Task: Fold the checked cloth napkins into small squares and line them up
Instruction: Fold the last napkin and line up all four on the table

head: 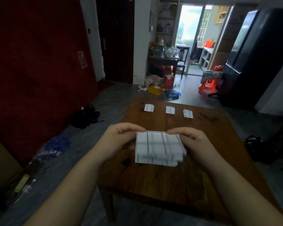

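Left hand (121,137) and right hand (189,138) pinched a half-folded napkin's (158,148) far corners above the desk (170,180); three squares (170,110) lay beyond. Matching edges before creasing would help.

1 folded checked napkin (158,148) held up; 3 folded squares (170,110) lined beyond.

a dark wooden table (178,180) with visible plank grain and dark knots carries three small folded checked napkins in a row along its far edge, well apart from one another: the left napkin (149,107), the middle napkin (170,110) and the right napkin (188,113), which lies slightly askew. one table leg (110,206) shows at the near left corner.
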`<state>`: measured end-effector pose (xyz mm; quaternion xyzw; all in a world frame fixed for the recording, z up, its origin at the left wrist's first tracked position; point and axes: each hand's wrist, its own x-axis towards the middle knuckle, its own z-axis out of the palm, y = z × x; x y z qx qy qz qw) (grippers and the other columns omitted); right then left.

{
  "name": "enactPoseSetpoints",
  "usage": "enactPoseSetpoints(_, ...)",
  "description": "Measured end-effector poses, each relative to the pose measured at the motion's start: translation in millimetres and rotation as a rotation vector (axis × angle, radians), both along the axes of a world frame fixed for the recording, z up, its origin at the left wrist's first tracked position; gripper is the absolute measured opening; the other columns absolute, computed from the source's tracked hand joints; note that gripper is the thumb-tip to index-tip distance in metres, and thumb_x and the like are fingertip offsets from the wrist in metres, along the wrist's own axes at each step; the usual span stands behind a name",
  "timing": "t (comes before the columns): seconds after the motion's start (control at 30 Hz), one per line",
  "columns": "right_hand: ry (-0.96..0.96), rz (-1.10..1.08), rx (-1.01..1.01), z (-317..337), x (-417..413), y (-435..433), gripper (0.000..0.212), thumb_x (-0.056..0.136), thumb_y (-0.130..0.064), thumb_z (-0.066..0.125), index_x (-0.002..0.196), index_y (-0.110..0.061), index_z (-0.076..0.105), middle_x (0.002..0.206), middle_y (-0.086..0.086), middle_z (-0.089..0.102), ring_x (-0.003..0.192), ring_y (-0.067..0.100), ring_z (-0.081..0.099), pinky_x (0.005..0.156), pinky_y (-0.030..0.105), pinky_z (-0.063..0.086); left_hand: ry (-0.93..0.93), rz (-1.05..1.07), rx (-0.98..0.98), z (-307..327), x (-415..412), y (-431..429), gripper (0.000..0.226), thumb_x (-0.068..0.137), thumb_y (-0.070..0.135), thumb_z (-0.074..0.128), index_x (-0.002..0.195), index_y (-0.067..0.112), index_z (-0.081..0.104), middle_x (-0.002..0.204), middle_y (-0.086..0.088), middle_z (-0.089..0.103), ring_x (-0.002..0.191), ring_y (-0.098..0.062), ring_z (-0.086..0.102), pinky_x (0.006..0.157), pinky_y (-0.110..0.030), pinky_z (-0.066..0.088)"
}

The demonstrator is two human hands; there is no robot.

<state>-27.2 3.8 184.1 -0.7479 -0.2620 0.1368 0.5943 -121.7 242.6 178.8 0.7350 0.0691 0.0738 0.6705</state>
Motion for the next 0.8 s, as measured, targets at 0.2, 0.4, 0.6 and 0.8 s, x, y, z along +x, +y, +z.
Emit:
enactPoseSetpoints(0.2,-0.054,-0.001,-0.059,-6.8,7.8,-0.4,0.033,0.099,-0.001,0.044,0.088,-0.008,0.074,0.096,-0.006,0.072,0.093,0.002,0.066,0.069,0.013,0.053,0.030,0.015,0.147,2.5,1.0,-0.8,0.028,0.100,0.011,0.051,0.097,0.022,0.077,0.106,0.006,0.075,0.099,-0.014,0.072,0.085,-0.042,0.060)
enactPoseSetpoints(0.4,-0.300,0.004,-0.205,-7.4,13.0,13.0,0.019,0.098,-0.015,0.056,0.106,-0.030,0.065,0.105,-0.017,0.069,0.101,-0.004,0.063,0.080,0.017,0.053,0.007,0.011,0.479,6.5,6.3,-9.0,0.020,0.097,0.019,0.061,0.096,0.037,0.071,0.097,0.018,0.071,0.091,0.001,0.068,0.085,-0.034,0.059)
enactPoseSetpoints(0.6,-0.405,0.033,-0.398,-5.1,6.1,40.6,0.009,0.095,-0.032,0.062,0.100,-0.040,0.062,0.095,-0.019,0.064,0.091,-0.006,0.058,0.078,0.016,0.049,-0.034,0.028,0.482,9.3,10.8,-21.5,0.024,0.094,0.018,0.065,0.103,0.039,0.059,0.093,0.023,0.071,0.089,0.005,0.067,0.083,-0.029,0.056)
enactPoseSetpoints(0.8,-0.498,-0.052,-0.399,-6.2,0.6,48.9,0.008,0.093,-0.033,0.063,0.090,-0.040,0.060,0.087,-0.019,0.061,0.086,-0.005,0.056,0.073,0.016,0.045,0.000,0.114,0.497,4.8,13.9,-33.0,0.010,0.095,0.025,0.065,0.098,0.034,0.064,0.090,0.013,0.071,0.090,0.001,0.064,0.073,-0.020,0.051)
